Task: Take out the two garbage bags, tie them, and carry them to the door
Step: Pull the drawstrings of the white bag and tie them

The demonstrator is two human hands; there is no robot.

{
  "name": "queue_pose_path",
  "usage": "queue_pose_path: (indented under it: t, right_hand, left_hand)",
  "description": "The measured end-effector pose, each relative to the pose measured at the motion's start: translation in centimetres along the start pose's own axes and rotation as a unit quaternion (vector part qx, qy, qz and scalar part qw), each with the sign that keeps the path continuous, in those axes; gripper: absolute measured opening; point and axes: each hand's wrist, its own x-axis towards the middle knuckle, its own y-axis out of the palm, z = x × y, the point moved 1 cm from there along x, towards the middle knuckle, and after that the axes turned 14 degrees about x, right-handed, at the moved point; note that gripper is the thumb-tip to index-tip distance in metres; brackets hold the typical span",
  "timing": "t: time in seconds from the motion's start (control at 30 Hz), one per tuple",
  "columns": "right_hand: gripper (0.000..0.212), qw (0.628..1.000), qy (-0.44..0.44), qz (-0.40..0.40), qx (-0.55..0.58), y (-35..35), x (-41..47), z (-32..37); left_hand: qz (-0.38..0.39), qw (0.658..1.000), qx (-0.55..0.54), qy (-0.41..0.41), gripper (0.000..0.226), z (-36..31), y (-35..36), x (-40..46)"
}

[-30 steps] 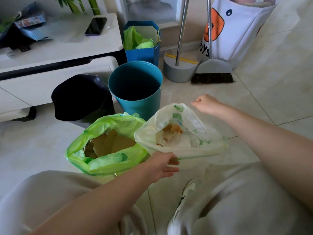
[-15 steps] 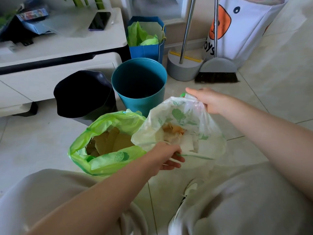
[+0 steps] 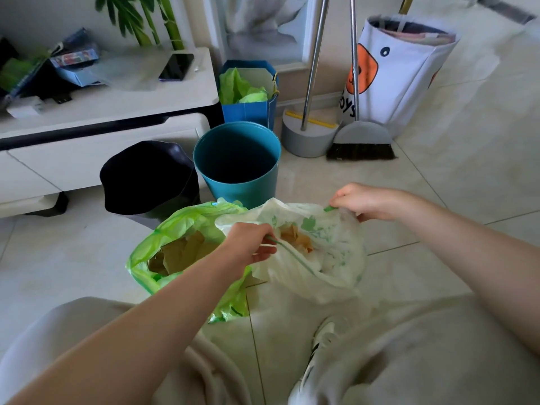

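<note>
A white garbage bag (image 3: 330, 258) with green print sits on the tiled floor in front of me, brown and white waste showing inside. My left hand (image 3: 251, 244) pinches its green drawstring at the near left rim. My right hand (image 3: 365, 201) grips the drawstring at the far right rim. Beside it on the left stands a bright green garbage bag (image 3: 181, 229), open at the top, with brown paper inside; no hand touches it.
A teal bin (image 3: 236, 162) and a black bin (image 3: 149, 176) stand behind the bags. A white cabinet (image 3: 102, 133) is at the left, a blue paper bag (image 3: 248, 95), a broom and dustpan (image 3: 361, 141) and a white toy bag (image 3: 400, 71) behind.
My right hand came in from above the floor and took hold of the white bag's far rim. Both hands now pull the drawstring apart, and the bag's mouth has narrowed.
</note>
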Motion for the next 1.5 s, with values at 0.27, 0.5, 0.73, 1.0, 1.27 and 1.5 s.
queue_pose_path:
  t: [0.27,0.5,0.73,1.0,1.27,1.5]
  right_hand:
    - [0.023,0.983,-0.137,-0.119,0.011,-1.0,-0.9,2.4]
    - [0.031,0.994,-0.031,-0.072,-0.079,-1.7,-1.7,2.3]
    - [0.029,0.977,-0.105,-0.177,-0.053,-2.3,-2.9,4.8]
    - [0.027,0.913,-0.237,-0.221,0.250,-2.1,-6.4,8.9]
    - [0.015,0.841,-0.360,-0.248,0.318,-2.5,-11.3,11.8]
    - [0.006,0.877,-0.309,-0.219,0.295,-1.2,-11.3,11.3]
  left_hand:
    - [-0.007,0.999,-0.026,0.023,0.018,-2.7,-3.1,0.2]
    - [0.065,0.997,-0.012,0.032,0.017,-3.8,-3.3,-1.0]
    - [0.012,0.995,-0.063,0.078,0.011,-6.5,-3.8,-2.3]
    - [0.027,0.967,-0.054,0.249,0.012,-9.8,-5.6,-5.1]
    - [0.005,0.901,-0.085,0.425,0.023,-11.9,-5.9,-7.9]
    - [-0.113,0.891,0.007,0.440,0.015,-11.8,-4.3,-7.8]
